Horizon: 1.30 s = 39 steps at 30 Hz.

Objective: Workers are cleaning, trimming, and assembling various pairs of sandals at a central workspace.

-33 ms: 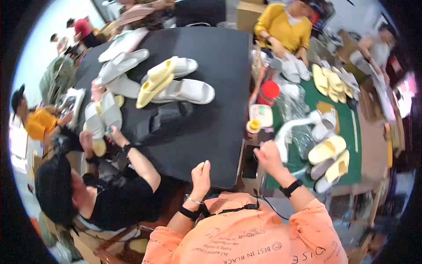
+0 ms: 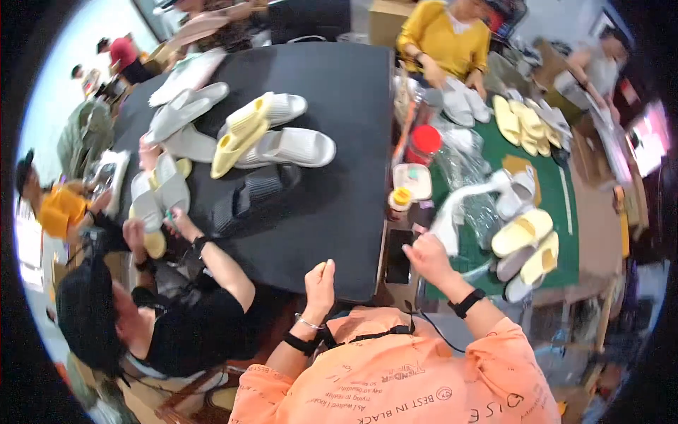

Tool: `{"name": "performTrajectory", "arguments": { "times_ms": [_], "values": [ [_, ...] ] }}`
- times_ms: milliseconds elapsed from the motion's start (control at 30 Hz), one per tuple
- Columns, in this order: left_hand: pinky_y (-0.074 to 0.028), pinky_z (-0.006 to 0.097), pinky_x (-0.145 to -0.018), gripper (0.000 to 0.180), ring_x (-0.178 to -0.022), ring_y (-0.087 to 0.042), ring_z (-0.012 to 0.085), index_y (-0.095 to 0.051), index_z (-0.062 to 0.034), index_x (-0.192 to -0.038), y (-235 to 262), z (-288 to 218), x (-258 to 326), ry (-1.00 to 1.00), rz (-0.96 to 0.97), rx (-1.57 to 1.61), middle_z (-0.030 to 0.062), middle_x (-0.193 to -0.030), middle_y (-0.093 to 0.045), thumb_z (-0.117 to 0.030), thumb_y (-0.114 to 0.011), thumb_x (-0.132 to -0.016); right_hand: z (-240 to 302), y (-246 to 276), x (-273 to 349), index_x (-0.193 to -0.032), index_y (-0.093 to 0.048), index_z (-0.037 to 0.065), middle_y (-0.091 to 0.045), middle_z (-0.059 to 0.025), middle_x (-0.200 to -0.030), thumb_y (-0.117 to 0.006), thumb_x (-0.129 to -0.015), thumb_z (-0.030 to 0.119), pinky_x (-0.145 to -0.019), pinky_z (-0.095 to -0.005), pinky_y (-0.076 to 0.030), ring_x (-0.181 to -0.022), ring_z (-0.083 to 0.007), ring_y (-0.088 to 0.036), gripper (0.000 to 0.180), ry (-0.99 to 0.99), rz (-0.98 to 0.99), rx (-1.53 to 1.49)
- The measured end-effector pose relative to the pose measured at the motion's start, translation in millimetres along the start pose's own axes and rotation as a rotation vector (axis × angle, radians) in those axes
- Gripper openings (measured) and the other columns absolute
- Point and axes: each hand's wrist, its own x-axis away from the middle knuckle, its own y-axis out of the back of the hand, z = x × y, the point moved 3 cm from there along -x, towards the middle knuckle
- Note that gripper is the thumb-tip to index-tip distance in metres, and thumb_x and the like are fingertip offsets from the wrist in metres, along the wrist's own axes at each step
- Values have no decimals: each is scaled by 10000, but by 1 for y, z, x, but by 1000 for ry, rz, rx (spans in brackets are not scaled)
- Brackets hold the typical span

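Note:
My right hand [image 2: 427, 256] grips the heel end of a white slipper [image 2: 472, 198], which arches up over the green mat [image 2: 558, 177] with clear plastic wrap [image 2: 484, 212] under it. My left hand [image 2: 321, 281] is raised at the near edge of the black table [image 2: 339, 205], fingers held together. A small yellowish speck shows at its fingertips; I cannot tell what it is. A dark phone [image 2: 397, 256] lies between my hands. Yellow slippers [image 2: 526, 244] lie just right of my right hand.
A person in black [image 2: 176, 332] at my left handles grey slippers [image 2: 159, 191]. Yellow and white slippers [image 2: 272, 138] lie mid-table. A red-lidded jar [image 2: 424, 141] and a small tub [image 2: 413, 180] stand at the mat's edge. A person in yellow [image 2: 445, 39] sits opposite.

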Motion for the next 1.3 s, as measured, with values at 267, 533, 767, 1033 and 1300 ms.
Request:
{"name": "performTrajectory", "arguments": {
  "times_ms": [267, 533, 767, 1033, 1300],
  "values": [
    [-368, 351, -538, 470, -517, -450, 240, -492, -12, -622, 32, 84, 59, 315, 579, -435, 94, -544, -469, -294, -279, -932, -28, -17, 168, -575, -503, 27, -517, -178, -590, -478, -820, 237, -579, -453, -418, -629, -362, -535, 324, -812, 257, 0],
    [-342, 432, -918, 599, -1147, -337, 427, -319, 11, -1244, 96, 274, 109, -4, 932, -581, 318, -1259, -302, -205, -595, -758, -32, -11, 247, -793, -505, 40, -547, -190, -759, -477, -812, 197, -629, -446, -425, -734, -381, -535, 160, -1049, -229, 79],
    [-361, 385, -864, 514, -1041, -376, 352, -340, 10, -1171, -13, 132, 67, -66, 1293, -701, 265, -1169, -330, -246, -561, -783, -90, -1, 276, -758, -582, 22, -600, -188, -768, -508, -762, 350, -609, -428, -462, -703, -357, -582, 337, -1457, -43, 95],
    [-434, 349, -695, 321, -774, -496, 279, -486, 22, -977, -180, 35, 33, -398, 1542, -722, 206, -928, -489, -226, -543, -781, -89, -19, 252, -750, -573, -16, -599, -226, -731, -513, -704, 143, -594, -446, -480, -681, -368, -603, 176, -1429, -21, 54],
    [-493, 296, -543, 298, -556, -619, 167, -613, -7, -766, -201, 15, 7, -224, 1355, -811, 100, -616, -622, -288, -516, -783, -92, -5, 237, -807, -594, -57, -602, -239, -812, -515, -703, 204, -673, -462, -470, -765, -388, -592, 291, -1501, 68, -240]
  ]
}}
